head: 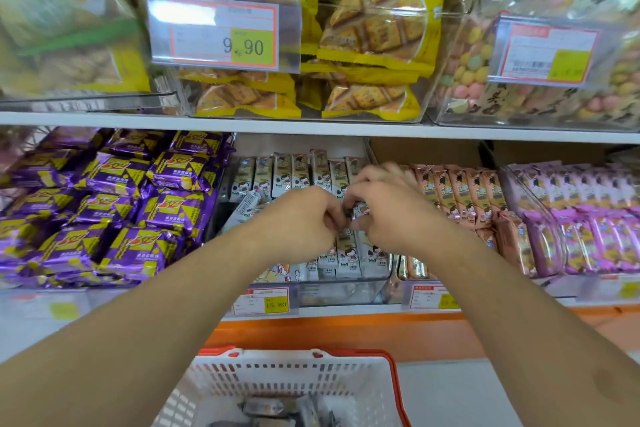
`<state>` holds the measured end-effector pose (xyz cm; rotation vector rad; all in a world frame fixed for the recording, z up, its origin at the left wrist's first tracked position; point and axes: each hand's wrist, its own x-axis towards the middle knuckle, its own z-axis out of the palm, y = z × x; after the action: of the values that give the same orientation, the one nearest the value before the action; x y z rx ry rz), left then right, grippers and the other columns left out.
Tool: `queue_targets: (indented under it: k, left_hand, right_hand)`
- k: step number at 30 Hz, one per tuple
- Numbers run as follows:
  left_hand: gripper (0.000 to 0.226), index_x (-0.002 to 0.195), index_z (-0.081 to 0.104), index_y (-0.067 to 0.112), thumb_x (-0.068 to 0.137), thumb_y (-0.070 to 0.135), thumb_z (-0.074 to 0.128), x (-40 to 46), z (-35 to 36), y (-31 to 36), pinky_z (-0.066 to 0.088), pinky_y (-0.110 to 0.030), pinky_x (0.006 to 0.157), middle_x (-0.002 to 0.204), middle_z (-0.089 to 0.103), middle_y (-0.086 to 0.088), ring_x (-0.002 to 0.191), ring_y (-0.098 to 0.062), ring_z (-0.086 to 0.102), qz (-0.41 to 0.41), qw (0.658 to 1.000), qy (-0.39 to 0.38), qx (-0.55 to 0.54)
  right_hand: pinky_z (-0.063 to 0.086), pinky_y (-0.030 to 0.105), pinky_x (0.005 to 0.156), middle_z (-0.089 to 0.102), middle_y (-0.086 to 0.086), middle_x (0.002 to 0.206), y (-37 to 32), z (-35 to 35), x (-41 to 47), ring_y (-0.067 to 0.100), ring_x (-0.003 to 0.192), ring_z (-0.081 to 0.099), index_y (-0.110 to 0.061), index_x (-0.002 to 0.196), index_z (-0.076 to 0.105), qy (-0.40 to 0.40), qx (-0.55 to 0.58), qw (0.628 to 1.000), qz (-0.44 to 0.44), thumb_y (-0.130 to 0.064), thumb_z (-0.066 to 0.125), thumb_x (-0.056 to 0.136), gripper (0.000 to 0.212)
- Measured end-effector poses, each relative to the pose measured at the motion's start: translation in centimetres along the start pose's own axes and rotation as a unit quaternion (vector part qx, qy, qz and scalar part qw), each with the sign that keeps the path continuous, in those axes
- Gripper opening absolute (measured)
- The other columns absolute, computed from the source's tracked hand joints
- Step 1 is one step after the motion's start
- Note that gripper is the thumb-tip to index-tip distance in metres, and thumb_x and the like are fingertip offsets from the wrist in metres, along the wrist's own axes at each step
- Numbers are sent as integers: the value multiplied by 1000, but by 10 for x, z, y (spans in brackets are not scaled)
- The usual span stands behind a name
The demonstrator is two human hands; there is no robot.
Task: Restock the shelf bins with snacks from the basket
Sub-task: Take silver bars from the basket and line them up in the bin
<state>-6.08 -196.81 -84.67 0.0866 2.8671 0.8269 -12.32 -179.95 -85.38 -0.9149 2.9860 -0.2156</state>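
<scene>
Both my hands reach into the clear middle bin (346, 291) on the lower shelf, which holds rows of white snack packets (287, 175) printed with a cartoon figure. My left hand (304, 218) and my right hand (384, 208) meet over the bin, both pinching the same white snack packet (349, 215) between the fingertips. Below, a white basket (294, 381) with an orange rim sits at the bottom centre. A few dark-wrapped snacks (273, 407) lie in its bottom.
Purple wafer packs (114, 204) fill the left bin. Peach packets (464, 191) and pink packets (588, 218) fill the bins to the right. The upper shelf carries yellow biscuit bags (367, 31), a price tag reading 9.90 (225, 31), and pastel candies (485, 55).
</scene>
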Motion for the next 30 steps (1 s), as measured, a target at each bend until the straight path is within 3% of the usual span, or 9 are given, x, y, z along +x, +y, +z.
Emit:
queue_targets:
  k: [2,4,9,13,16,19,23,26,30]
  left_hand:
    - [30,94,73,28,92,7,52,-5,-10,-7,52,-24,62,90,69,5,77,-14,67,-27,999,23,-3]
    - [28,101,70,24,88,5,54,-10,-21,-13,56,-30,75,97,68,3,89,-17,65,-47,998,35,26]
    - [36,110,70,27,81,6,60,-18,-33,-23,58,-37,88,111,65,2,102,-19,62,-31,991,56,118]
    - [21,104,74,33,85,41,68,-20,-29,-32,40,-43,108,121,57,1,123,-26,44,-4,976,43,216]
    - [37,105,75,35,90,66,61,-23,-21,-35,34,-43,106,125,48,3,122,-25,34,-8,964,42,261]
    - [42,106,74,35,92,69,51,-25,-22,-34,31,-42,102,126,46,4,117,-24,30,2,972,54,228]
    - [51,117,68,33,86,69,49,-24,-33,-27,35,-44,110,127,58,7,126,-22,45,-9,993,19,113]
    - [32,117,66,28,90,43,73,-22,-35,-24,55,-30,91,102,68,13,96,-7,67,-1,999,35,12]
    - [32,104,67,26,79,36,85,-20,-23,-18,60,-31,67,83,69,7,63,-3,68,-17,994,109,-27]
  right_hand:
    - [34,41,104,50,-15,128,-2,-2,-2,21,125,35,-37,109,67,22,9,1000,0,-38,75,93,18]
    - [35,42,104,53,-12,126,-7,-4,-1,21,122,37,-34,104,66,53,31,998,-4,-25,67,98,10]
    - [35,40,104,52,-6,133,-34,-9,-1,24,129,37,-29,123,64,-11,50,998,-28,-6,63,89,41]
    - [32,47,113,58,-6,130,-47,13,0,23,129,38,-36,136,59,-58,53,994,-70,-29,71,90,48]
    - [42,47,105,59,-8,115,-48,20,0,22,119,47,-35,123,64,-29,63,995,-75,-28,77,90,36]
    - [52,44,88,55,-9,108,-40,11,1,18,107,53,-33,104,63,28,122,990,-70,-9,76,86,33]
    - [52,39,80,59,-9,109,-28,0,-3,8,86,52,-26,104,68,99,194,974,-69,6,73,84,39]
    - [53,44,86,56,-7,112,-26,-1,-5,14,97,56,-26,105,62,154,223,961,-51,8,68,87,39]
    - [53,49,90,45,-6,124,-27,-1,-4,19,116,48,-37,118,52,120,158,980,-30,2,73,83,56]
